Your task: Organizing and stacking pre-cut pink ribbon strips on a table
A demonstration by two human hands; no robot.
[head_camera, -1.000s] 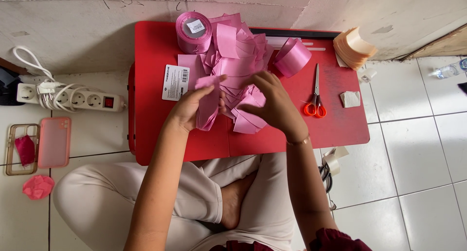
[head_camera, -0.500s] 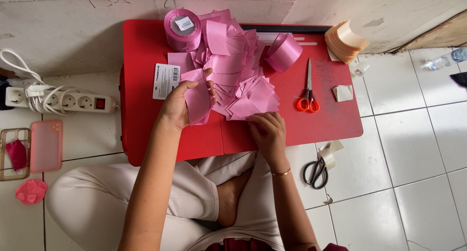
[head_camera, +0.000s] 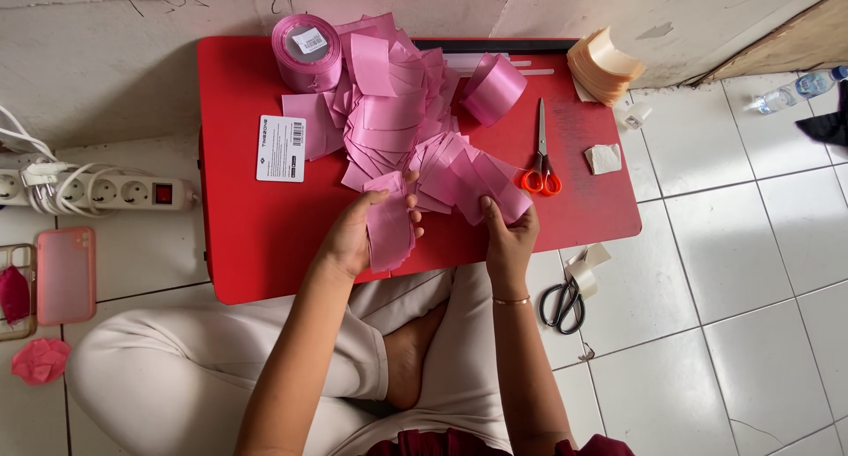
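— How many rolls of ribbon do you count on the low red desk (head_camera: 265,244)?

— Two: a full spool of pink satin ribbon (head_camera: 306,53) well beyond the left hand's fingers, and a smaller, looser roll of the same pink ribbon (head_camera: 495,89) beyond the right hand's fingers. Between them spreads one big heap of cut pink ribbon pieces (head_camera: 397,111); too many to count.

— And scissors?

— Two pairs. The orange-handled scissors (head_camera: 541,169) lie on the desk just right of the right hand; the black-handled scissors (head_camera: 562,301) lie on the tiled floor, right of that wrist.

— What are the hands doing?

— The left hand (head_camera: 353,239) has its fingers closed on a small stack of pink ribbon rectangles (head_camera: 390,231), thumb on top, held just above the near part of the desk. The stack looks smooth, slightly glossy, square-cut at the ends. The right hand (head_camera: 511,239) has its fingers clamped on the near edge of a fanned bunch of pink ribbon strips (head_camera: 473,186) resting on the desk.

— Anything else?

— One white printed card (head_camera: 283,148), left of the heap.
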